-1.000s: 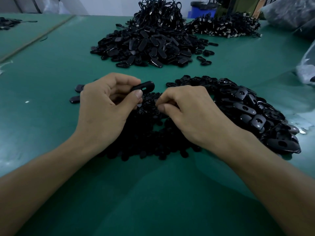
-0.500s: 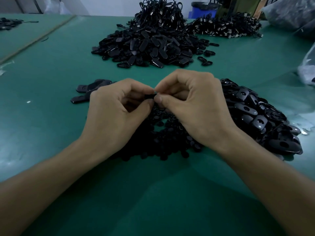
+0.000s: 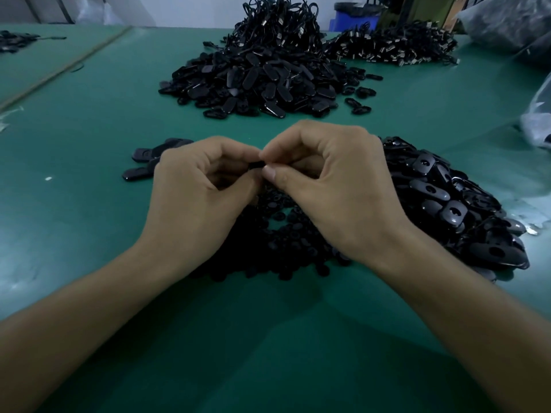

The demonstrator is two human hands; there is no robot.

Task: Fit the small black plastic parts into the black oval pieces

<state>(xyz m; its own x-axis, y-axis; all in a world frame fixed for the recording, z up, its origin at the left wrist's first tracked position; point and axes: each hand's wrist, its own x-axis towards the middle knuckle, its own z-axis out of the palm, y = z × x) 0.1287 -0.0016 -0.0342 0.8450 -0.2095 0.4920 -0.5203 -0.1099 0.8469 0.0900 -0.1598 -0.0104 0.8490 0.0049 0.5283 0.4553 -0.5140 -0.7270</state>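
My left hand (image 3: 196, 198) and my right hand (image 3: 337, 186) meet fingertip to fingertip above the green table. Between them shows a sliver of a black oval piece (image 3: 255, 165), which my left hand grips with curled fingers. My right hand pinches at the same spot with thumb and forefinger; whatever small part it holds is hidden. Under both hands lies a heap of small black plastic parts (image 3: 286, 248). A pile of black oval pieces with holes (image 3: 453, 204) spreads to the right of my right hand.
A few oval pieces (image 3: 146, 162) lie left of my left hand. A large heap of black pieces (image 3: 256, 81) sits further back, with bundles of black cables (image 3: 390, 49) behind it. Plastic bags (image 3: 536, 120) lie at the right edge, a blue bin (image 3: 354, 16) beyond.
A second ago my right hand was down on the heap of small parts and my left held the oval piece up alone. My right hand rose to meet it; both have stayed together since.
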